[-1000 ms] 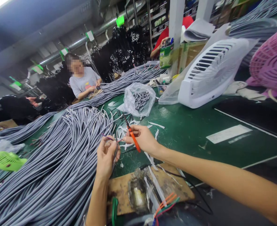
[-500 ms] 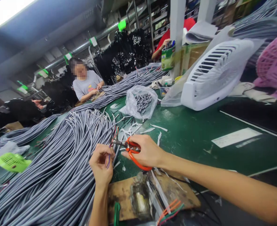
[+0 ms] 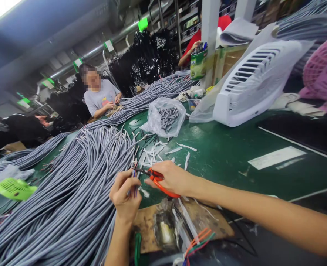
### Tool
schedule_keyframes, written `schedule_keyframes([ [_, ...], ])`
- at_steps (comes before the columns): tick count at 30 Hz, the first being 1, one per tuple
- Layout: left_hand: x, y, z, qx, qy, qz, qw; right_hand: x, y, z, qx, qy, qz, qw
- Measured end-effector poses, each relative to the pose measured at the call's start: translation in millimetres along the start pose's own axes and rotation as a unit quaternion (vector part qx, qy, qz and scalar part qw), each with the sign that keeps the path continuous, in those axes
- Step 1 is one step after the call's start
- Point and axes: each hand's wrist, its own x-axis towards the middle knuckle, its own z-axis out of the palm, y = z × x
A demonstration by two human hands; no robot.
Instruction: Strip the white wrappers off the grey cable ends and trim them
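My right hand (image 3: 171,177) is closed around the orange handles of a pair of cutting pliers (image 3: 159,177). Their dark jaws point left and meet thin coloured wires (image 3: 134,171) just above my left fingers. My left hand (image 3: 126,192) is closed in a pinch on these wires, and a blue-purple strand shows between its fingers. Whether the jaws are fully closed on a wire is too small to tell. Beside my left hand lies a large bundle of grey cables (image 3: 77,188), their stripped ends toward the table's middle. White strips (image 3: 152,153) are scattered past the pliers.
A clear bag of short grey tube pieces (image 3: 167,116) lies beyond my hands. To the right stands a white fan (image 3: 252,85). A stained wooden board (image 3: 144,225) with orange and green wires (image 3: 199,240) sits nearest me. Across the table a co-worker (image 3: 101,94) handles cables.
My left hand has turned and shifted slightly right, its fingers now higher on the wires. The plier jaws look closer together and sit nearer my left fingertips.
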Motion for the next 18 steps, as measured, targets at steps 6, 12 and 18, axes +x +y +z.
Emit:
schedule_keyframes([
  [6, -1.8, -0.2, 1.3, 0.038, 0.006, 0.044, 0.998, -3.1, 0.0, -2.4, -0.072, 0.010, -0.011, 0.997],
  [12, 2.6, 1.3, 4.2, -0.110, 0.018, -0.167, 0.980, 0.4, 0.9, -3.6, -0.073, 0.012, 0.015, 0.997],
  [18, 14.8, -10.5, 9.9, -0.234, -0.101, -0.457, 0.852, 15.0, 19.9, -34.0, -0.203, -0.037, 0.197, 0.959],
])
